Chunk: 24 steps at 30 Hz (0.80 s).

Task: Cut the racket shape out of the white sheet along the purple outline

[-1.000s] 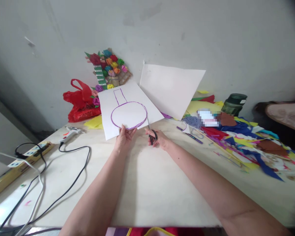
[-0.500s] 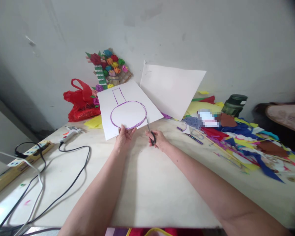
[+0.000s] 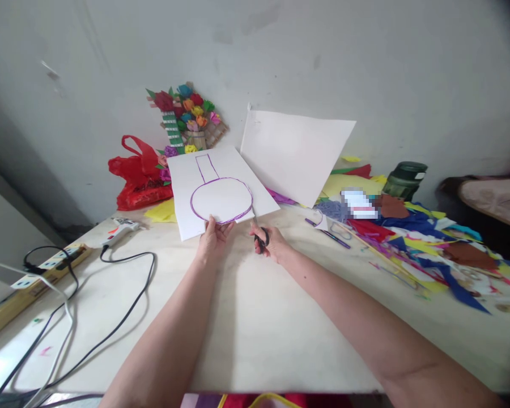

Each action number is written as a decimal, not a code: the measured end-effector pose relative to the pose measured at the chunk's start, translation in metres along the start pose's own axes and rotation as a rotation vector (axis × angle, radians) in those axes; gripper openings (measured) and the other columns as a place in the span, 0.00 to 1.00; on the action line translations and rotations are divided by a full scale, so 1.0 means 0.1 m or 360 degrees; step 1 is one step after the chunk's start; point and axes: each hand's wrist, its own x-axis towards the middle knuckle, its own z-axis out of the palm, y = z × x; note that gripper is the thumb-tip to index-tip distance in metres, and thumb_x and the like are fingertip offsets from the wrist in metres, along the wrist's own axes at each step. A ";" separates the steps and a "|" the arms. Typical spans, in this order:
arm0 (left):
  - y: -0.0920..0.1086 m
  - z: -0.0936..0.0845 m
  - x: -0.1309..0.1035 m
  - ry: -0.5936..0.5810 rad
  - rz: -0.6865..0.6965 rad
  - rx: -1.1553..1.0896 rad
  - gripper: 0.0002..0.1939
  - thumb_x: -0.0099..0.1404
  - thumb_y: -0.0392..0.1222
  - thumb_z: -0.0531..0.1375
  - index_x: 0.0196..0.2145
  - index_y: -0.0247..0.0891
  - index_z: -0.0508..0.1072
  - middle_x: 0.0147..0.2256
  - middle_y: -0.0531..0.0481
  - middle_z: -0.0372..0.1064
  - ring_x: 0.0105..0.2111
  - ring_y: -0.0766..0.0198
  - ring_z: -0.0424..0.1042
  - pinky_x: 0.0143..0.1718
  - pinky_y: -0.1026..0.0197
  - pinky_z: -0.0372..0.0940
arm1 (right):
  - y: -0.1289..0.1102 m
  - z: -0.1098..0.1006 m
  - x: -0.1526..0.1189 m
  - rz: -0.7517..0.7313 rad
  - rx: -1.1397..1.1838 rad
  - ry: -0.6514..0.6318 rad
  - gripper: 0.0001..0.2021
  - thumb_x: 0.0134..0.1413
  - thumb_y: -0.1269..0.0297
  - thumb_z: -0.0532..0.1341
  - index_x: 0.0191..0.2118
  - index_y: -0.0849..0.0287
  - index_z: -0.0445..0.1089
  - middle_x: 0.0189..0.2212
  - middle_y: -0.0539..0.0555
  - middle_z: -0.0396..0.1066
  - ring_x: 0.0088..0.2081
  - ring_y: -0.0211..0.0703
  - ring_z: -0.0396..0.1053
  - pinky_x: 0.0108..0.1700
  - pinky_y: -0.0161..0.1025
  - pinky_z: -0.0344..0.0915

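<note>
My left hand (image 3: pixel 215 238) pinches the near edge of a white paper sheet (image 3: pixel 182 198), thumb on top and fingers beneath. On the sheet is a purple outline: a large oval with a narrow rectangular neck at its far side. My right hand (image 3: pixel 272 242) is closed round the black handles of a pair of scissors (image 3: pixel 262 238). The blades point away from me and meet the sheet's near edge by the right end of the oval. Part of the blades is hidden by the paper. Near the left hand, the edge follows the oval's curve.
Another white sheet (image 3: pixel 297 153) leans on the wall. Coloured scraps (image 3: pixel 442 255), a purple pen (image 3: pixel 340 240) and a dark green jar (image 3: pixel 403 180) lie right. Left are a power strip (image 3: pixel 38 283), black cable (image 3: pixel 147 283), red bag (image 3: pixel 136 181) and paper flowers (image 3: pixel 191 113).
The far edge of the sheet has dipped a little toward the table. The scissor blades show less than before, while both hands stay in nearly the same place.
</note>
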 end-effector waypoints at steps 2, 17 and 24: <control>0.00 0.00 0.00 0.0003 0.0007 0.0014 0.03 0.61 0.37 0.55 0.30 0.36 0.66 0.27 0.52 0.72 0.29 0.65 0.74 0.45 0.50 0.65 | -0.01 0.00 0.00 0.0013 0.0012 -0.0003 0.20 0.44 0.47 0.60 0.29 0.63 0.65 0.10 0.46 0.61 0.11 0.32 0.60 0.07 0.26 0.44; -0.03 0.03 -0.03 0.0009 0.0021 0.0028 0.02 0.61 0.35 0.55 0.30 0.36 0.66 0.29 0.52 0.73 0.30 0.65 0.74 0.44 0.50 0.66 | -0.06 -0.17 0.04 0.0154 -0.0112 -0.0171 0.26 0.40 0.40 0.59 0.30 0.63 0.67 0.13 0.48 0.64 0.13 0.35 0.65 0.09 0.27 0.52; -0.04 0.02 -0.02 -0.0019 0.0017 0.0057 0.03 0.61 0.35 0.54 0.30 0.35 0.66 0.28 0.51 0.72 0.29 0.64 0.74 0.42 0.50 0.67 | -0.11 -0.19 0.04 0.0147 -0.0171 -0.0065 0.23 0.39 0.43 0.61 0.26 0.63 0.65 0.10 0.45 0.59 0.10 0.29 0.56 0.11 0.26 0.51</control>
